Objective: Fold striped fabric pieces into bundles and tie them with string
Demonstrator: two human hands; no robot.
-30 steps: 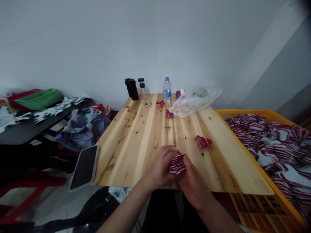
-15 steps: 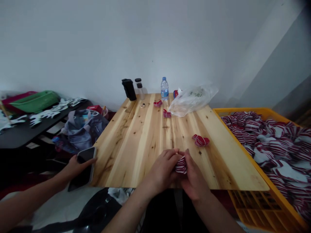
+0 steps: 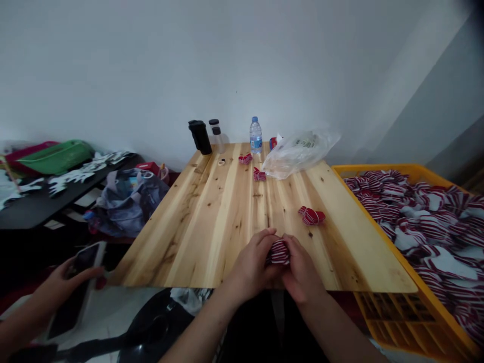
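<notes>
My left hand (image 3: 249, 264) and right hand (image 3: 303, 269) enclose a striped bundle (image 3: 279, 252); yellow crate (image 3: 381, 168) of striped pieces (image 3: 427, 217), right of wooden table (image 3: 212, 227).

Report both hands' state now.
Left hand: closed around the striped bundle.
Right hand: closed on the same bundle, from its other side.

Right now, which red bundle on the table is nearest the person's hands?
The bundle just beyond the right hand; the other two lie far back, near the bottle and bag.
</notes>
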